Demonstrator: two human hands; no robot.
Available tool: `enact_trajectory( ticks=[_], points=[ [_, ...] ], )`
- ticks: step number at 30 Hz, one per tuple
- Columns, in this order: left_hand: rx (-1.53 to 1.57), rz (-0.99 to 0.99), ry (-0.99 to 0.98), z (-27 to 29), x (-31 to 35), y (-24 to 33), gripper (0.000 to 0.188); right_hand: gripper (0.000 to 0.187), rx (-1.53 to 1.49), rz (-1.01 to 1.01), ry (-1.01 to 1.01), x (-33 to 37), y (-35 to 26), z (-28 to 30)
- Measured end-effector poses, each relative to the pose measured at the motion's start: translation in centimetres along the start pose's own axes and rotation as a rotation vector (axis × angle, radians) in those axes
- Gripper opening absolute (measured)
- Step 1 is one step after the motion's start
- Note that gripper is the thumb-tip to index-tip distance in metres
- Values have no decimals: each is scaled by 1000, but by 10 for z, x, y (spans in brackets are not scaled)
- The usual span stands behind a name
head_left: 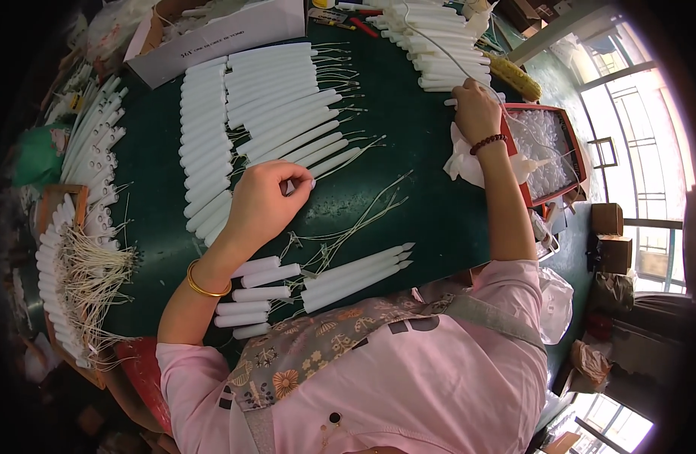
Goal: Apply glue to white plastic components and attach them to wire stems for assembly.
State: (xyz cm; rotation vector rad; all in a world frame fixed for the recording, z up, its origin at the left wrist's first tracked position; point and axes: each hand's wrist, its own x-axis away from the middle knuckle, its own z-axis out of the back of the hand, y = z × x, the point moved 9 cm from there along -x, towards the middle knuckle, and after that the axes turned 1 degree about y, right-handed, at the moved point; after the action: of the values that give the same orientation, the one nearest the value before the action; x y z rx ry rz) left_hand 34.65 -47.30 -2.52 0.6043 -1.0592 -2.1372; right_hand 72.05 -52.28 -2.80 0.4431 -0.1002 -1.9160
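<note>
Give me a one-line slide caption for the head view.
Right hand at a pile of white sticks, left hand by wired white rows, over a green table.

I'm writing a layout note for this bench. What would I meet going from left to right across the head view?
Green bag, bundle of pale strings, left hand, three pointed white sticks, right hand, red-rimmed box of clear pieces, bright window.

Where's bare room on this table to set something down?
The green table is bare between the middle candle rows and the white tissue; a narrower strip runs left of those rows. Crowded: left-edge candles, far candle pile.
</note>
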Motion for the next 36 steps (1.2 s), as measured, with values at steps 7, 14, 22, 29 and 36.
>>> enact_trajectory(
  ticks=[7, 14, 22, 29, 36],
  points=[
    [-46, -46, 29, 4, 0, 3, 7, 19, -479, 135, 207, 26, -35, 62],
    [-69, -7, -7, 2, -1, 3, 7, 25, -1616, -195, 467, 69, 2, 95],
    [-53, -43, -13, -1, 3, 4, 8, 24, -2053, -334, 299, 72, -6, 42],
    [-93, -113, 6, 6, 10, 8, 11, 24, -2157, -234, -93, 69, -83, 35],
    [-336, 0, 5, 73, 40, -21, 13, 25, -1858, -61, -545, 90, -142, 10]
  ],
)
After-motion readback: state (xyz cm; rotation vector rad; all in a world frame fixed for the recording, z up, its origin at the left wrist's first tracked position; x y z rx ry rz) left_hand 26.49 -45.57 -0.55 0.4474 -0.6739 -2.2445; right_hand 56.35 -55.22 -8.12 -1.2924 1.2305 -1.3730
